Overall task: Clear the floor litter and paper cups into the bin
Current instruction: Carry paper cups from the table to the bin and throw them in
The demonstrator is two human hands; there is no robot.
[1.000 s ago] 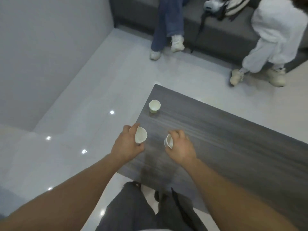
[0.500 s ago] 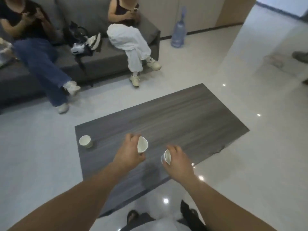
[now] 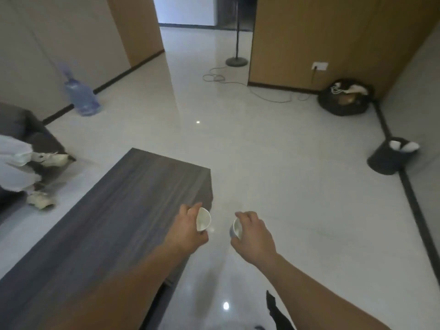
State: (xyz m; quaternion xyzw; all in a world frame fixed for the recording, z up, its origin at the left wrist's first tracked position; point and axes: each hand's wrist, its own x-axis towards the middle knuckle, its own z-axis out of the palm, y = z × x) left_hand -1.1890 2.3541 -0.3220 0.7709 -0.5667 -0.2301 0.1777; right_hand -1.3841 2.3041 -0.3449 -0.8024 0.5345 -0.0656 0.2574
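Observation:
My left hand grips a white paper cup tipped on its side, over the near right corner of the dark wooden table. My right hand holds a second white paper cup, also tilted, over the pale floor just right of the table. A dark grey bin with white paper inside stands at the right by the wall's black skirting, well away from both hands.
A black bag of rubbish lies against the wooden wall at the back right. A fan stand and a loose cable sit on the floor ahead. A water bottle stands at left; a seated person's legs and shoes are beside the table.
My view has swung right, from the sofa and table toward the open floor and the bin. Both hands keep their cups and have moved past the table's corner.

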